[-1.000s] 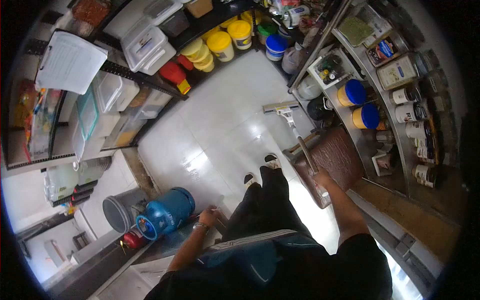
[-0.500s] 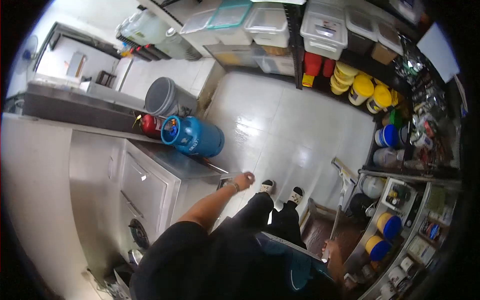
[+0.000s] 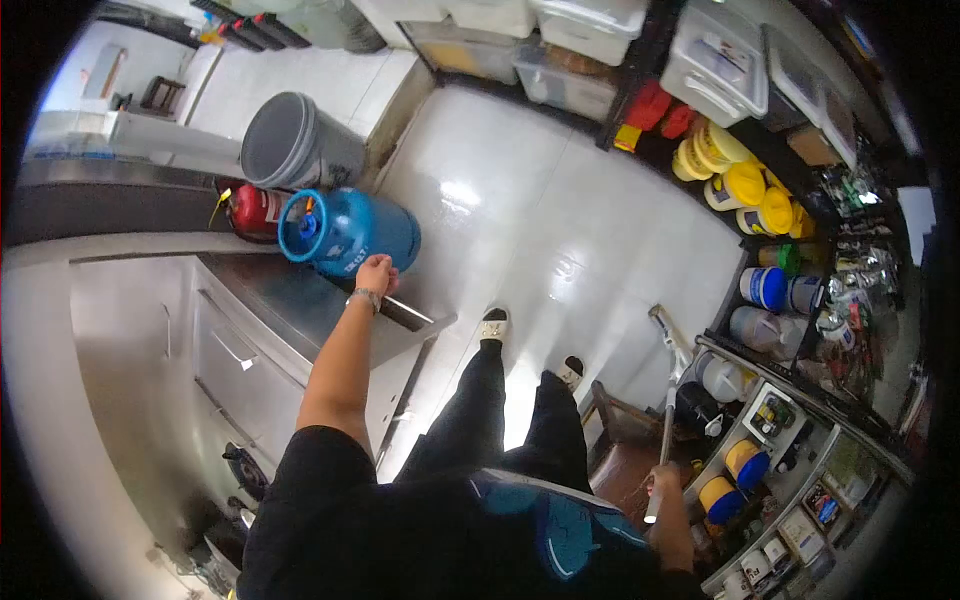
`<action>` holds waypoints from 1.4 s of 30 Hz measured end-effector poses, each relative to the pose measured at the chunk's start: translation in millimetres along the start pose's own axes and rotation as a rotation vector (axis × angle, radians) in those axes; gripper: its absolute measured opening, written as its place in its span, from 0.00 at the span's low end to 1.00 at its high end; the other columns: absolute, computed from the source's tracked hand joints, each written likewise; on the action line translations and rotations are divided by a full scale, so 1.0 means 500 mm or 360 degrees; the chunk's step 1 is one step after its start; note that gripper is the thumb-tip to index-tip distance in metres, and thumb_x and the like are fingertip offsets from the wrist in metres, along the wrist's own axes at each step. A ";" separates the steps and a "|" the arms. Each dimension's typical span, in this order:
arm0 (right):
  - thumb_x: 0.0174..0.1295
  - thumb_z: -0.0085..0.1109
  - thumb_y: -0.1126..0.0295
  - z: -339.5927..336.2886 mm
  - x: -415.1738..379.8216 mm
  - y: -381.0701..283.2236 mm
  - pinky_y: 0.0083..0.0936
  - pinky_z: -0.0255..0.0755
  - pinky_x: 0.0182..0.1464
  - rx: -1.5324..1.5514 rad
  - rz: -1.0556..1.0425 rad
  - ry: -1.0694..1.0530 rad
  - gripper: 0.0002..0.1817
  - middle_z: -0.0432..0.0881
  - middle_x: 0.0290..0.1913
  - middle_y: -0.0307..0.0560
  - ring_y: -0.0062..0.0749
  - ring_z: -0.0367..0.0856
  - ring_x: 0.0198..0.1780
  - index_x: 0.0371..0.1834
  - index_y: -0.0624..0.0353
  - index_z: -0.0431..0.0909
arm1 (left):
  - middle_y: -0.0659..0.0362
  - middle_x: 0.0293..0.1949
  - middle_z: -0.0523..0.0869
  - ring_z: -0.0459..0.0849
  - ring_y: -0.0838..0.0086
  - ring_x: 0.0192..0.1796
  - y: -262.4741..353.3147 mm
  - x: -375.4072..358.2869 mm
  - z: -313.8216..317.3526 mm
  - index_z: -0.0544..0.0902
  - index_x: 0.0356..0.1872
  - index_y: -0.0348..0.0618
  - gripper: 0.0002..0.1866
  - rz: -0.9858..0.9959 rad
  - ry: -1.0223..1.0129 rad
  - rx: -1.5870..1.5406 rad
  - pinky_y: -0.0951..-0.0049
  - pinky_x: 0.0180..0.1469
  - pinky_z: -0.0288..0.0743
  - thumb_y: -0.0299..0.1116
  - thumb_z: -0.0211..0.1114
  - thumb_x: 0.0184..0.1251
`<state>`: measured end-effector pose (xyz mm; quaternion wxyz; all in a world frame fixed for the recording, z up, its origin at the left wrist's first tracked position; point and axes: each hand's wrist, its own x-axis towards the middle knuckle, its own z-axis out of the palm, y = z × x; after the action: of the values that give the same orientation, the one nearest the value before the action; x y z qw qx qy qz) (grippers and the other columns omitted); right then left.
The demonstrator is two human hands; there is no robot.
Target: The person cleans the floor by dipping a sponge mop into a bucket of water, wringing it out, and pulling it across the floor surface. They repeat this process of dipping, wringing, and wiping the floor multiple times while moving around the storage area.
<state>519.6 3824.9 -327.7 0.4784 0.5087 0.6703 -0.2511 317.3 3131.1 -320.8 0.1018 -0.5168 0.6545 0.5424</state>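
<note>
My left hand [image 3: 376,276], with a bracelet at the wrist, is in front of the blue gas cylinder [image 3: 372,232]. Its fingers are curled together, and whatever they may hold is too small to make out. Low on the right, my right hand [image 3: 664,482] is closed round the pole of a mop-like tool [image 3: 669,410]. The tool slants up to a pale head near the floor. Beside the cylinder are a red fire extinguisher [image 3: 254,212] and a grey bucket [image 3: 290,142].
A steel counter [image 3: 270,300] stands at the left. Shelves with lidded bins [image 3: 712,65] and yellow tubs [image 3: 742,187] line the back and right. A brown stool-like piece [image 3: 630,455] is by my right leg. Tiled floor [image 3: 520,210] lies ahead.
My left arm has stretched forward and left, bringing the hand in front of the cylinder. The view has shifted, and my feet stand further apart. My right hand keeps its hold on the pole.
</note>
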 end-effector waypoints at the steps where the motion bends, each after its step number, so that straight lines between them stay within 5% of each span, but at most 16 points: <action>1: 0.49 0.51 0.78 0.004 -0.040 -0.028 0.38 0.68 0.16 -0.0032 0.0002 0.0110 0.12 0.71 0.22 0.52 0.38 0.71 0.16 0.38 0.61 0.66 | 0.60 0.28 0.81 0.76 0.77 0.20 -0.018 0.022 -0.024 0.74 0.45 0.48 0.12 -0.0015 0.0003 0.0033 0.74 0.19 0.71 0.38 0.54 0.62; 7: 0.46 0.52 0.77 -0.032 -0.167 -0.086 0.33 0.68 0.17 -0.0193 -0.0064 0.0262 0.20 0.70 0.23 0.52 0.37 0.72 0.19 0.46 0.61 0.65 | 0.60 0.27 0.80 0.78 0.75 0.23 -0.131 0.147 -0.108 0.74 0.44 0.47 0.13 -0.0169 -0.0361 0.0209 0.69 0.24 0.74 0.40 0.53 0.61; 8: 0.45 0.52 0.76 -0.048 -0.195 -0.088 0.31 0.68 0.16 -0.0262 -0.0096 0.0135 0.22 0.71 0.23 0.51 0.34 0.71 0.17 0.47 0.60 0.65 | 0.60 0.26 0.78 0.77 0.75 0.22 -0.102 0.102 -0.087 0.74 0.43 0.47 0.12 -0.0140 -0.0193 0.0197 0.70 0.23 0.73 0.39 0.52 0.61; 13: 0.49 0.50 0.78 -0.060 -0.325 -0.140 0.28 0.67 0.14 -0.0360 -0.0211 -0.0011 0.20 0.70 0.21 0.46 0.31 0.71 0.14 0.49 0.58 0.65 | 0.60 0.26 0.78 0.76 0.74 0.20 -0.139 0.109 -0.038 0.72 0.44 0.50 0.12 -0.0173 -0.0366 0.0013 0.74 0.19 0.69 0.40 0.53 0.62; 17: 0.49 0.51 0.78 -0.077 -0.445 -0.207 0.26 0.67 0.16 -0.0434 -0.0474 -0.0135 0.21 0.70 0.19 0.44 0.30 0.71 0.15 0.50 0.57 0.66 | 0.59 0.28 0.80 0.81 0.72 0.28 -0.134 0.059 0.047 0.73 0.47 0.50 0.13 -0.0199 -0.0414 0.0164 0.73 0.19 0.69 0.39 0.53 0.62; 19: 0.50 0.52 0.78 -0.092 -0.498 -0.225 0.25 0.67 0.17 -0.0539 -0.0638 -0.0138 0.22 0.72 0.21 0.45 0.29 0.72 0.15 0.51 0.57 0.67 | 0.53 0.33 0.83 0.82 0.63 0.35 -0.090 -0.014 0.095 0.77 0.44 0.45 0.14 -0.0075 -0.0282 0.0241 0.68 0.37 0.75 0.36 0.57 0.57; 21: 0.50 0.53 0.78 -0.093 -0.566 -0.256 0.25 0.67 0.18 -0.0678 -0.0861 -0.0105 0.22 0.74 0.23 0.47 0.27 0.72 0.16 0.52 0.59 0.67 | 0.52 0.37 0.83 0.80 0.59 0.43 -0.080 -0.043 0.128 0.77 0.45 0.45 0.15 0.0656 -0.0194 0.1008 0.64 0.47 0.72 0.36 0.57 0.56; 23: 0.50 0.54 0.77 -0.106 -0.543 -0.242 0.24 0.69 0.24 -0.0687 -0.1030 -0.0122 0.24 0.78 0.28 0.50 0.30 0.76 0.21 0.54 0.62 0.66 | 0.50 0.45 0.79 0.76 0.59 0.49 0.014 -0.137 0.146 0.76 0.46 0.44 0.16 0.0847 -0.0260 0.0911 0.64 0.52 0.68 0.36 0.56 0.57; 25: 0.49 0.56 0.76 -0.103 -0.582 -0.271 0.25 0.71 0.31 -0.0716 -0.1417 -0.0201 0.28 0.79 0.31 0.54 0.36 0.79 0.29 0.57 0.63 0.64 | 0.47 0.49 0.76 0.74 0.55 0.51 0.097 -0.158 0.154 0.75 0.47 0.42 0.16 0.1465 -0.0127 0.1043 0.63 0.56 0.65 0.36 0.53 0.60; 27: 0.48 0.57 0.77 -0.091 -0.598 -0.300 0.26 0.71 0.37 -0.0813 -0.1834 -0.0141 0.28 0.78 0.32 0.58 0.42 0.80 0.36 0.56 0.63 0.64 | 0.47 0.52 0.73 0.71 0.54 0.54 0.217 -0.161 0.138 0.73 0.50 0.42 0.19 0.1588 -0.0066 0.1123 0.62 0.58 0.62 0.39 0.54 0.60; 30: 0.46 0.55 0.77 -0.029 -0.745 -0.385 0.31 0.71 0.38 -0.0903 -0.1848 0.0006 0.28 0.78 0.33 0.60 0.51 0.79 0.36 0.55 0.61 0.64 | 0.47 0.52 0.74 0.72 0.54 0.54 0.381 -0.102 0.086 0.71 0.52 0.42 0.24 0.1431 0.0317 0.1360 0.61 0.57 0.64 0.49 0.49 0.62; 33: 0.44 0.54 0.78 0.059 -0.793 -0.466 0.34 0.71 0.34 -0.1016 -0.2233 0.0363 0.27 0.76 0.26 0.59 0.49 0.78 0.30 0.53 0.63 0.65 | 0.47 0.52 0.75 0.75 0.56 0.52 0.534 -0.061 -0.035 0.70 0.55 0.44 0.32 0.1259 0.0632 0.1502 0.60 0.56 0.65 0.59 0.47 0.59; 34: 0.45 0.52 0.77 0.089 -0.809 -0.490 0.36 0.71 0.36 -0.1037 -0.2321 0.0453 0.27 0.77 0.33 0.62 0.56 0.76 0.34 0.54 0.62 0.65 | 0.47 0.49 0.77 0.76 0.57 0.50 0.578 -0.067 -0.088 0.71 0.54 0.44 0.33 0.1169 0.0699 0.1358 0.61 0.54 0.66 0.60 0.48 0.57; 37: 0.45 0.52 0.78 0.175 -0.856 -0.566 0.36 0.70 0.37 -0.0998 -0.2503 0.0615 0.28 0.76 0.35 0.61 0.54 0.76 0.36 0.55 0.60 0.65 | 0.47 0.38 0.82 0.81 0.59 0.42 0.660 0.028 -0.238 0.77 0.46 0.41 0.32 0.1047 0.0726 0.0908 0.63 0.46 0.72 0.60 0.50 0.55; 40: 0.48 0.51 0.79 0.208 -0.881 -0.636 0.33 0.72 0.35 -0.0874 -0.2811 0.0177 0.29 0.76 0.33 0.54 0.45 0.78 0.33 0.57 0.58 0.62 | 0.46 0.34 0.82 0.80 0.56 0.40 0.663 0.110 -0.376 0.82 0.37 0.41 0.25 0.1185 0.0945 0.0388 0.61 0.44 0.70 0.54 0.55 0.51; 42: 0.51 0.51 0.79 0.195 -0.895 -0.676 0.24 0.71 0.24 -0.0763 -0.1668 -0.0923 0.31 0.74 0.26 0.45 0.29 0.76 0.22 0.61 0.57 0.55 | 0.45 0.28 0.81 0.80 0.55 0.34 0.649 0.219 -0.446 0.82 0.27 0.41 0.17 0.1465 0.1208 0.0347 0.61 0.38 0.70 0.45 0.55 0.52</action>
<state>256.7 3426.4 -17.7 0.5545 -0.0955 0.7108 -0.4222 108.5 2847.3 -113.2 -0.3314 -0.3245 0.8532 0.2384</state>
